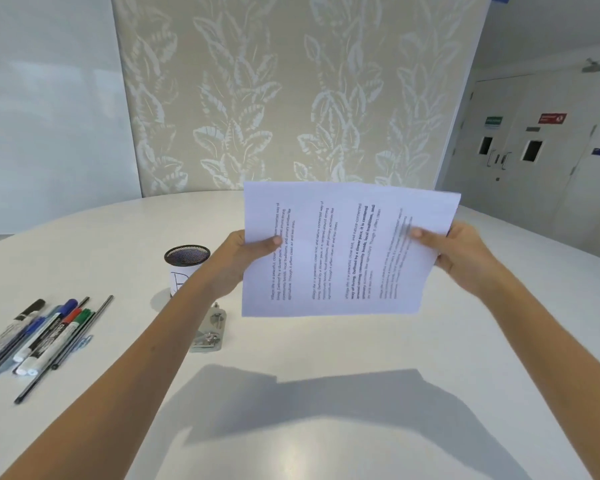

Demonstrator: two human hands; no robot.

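A white printed sheet of paper (343,251) is held up in the air above the white table (326,393), turned sideways so its lines of text run vertically. My left hand (243,254) pinches its left edge, thumb on the front. My right hand (461,254) pinches the right edge the same way. The right edge looks slightly blurred, and I cannot tell whether it is one sheet or more. The paper casts a wide shadow on the table below.
A black mesh pen cup (186,261) with a white label stands left of my left forearm. A metal stapler-like tool (210,332) lies under that arm. Several markers and pens (39,336) lie at the table's left. A patterned panel stands behind the table.
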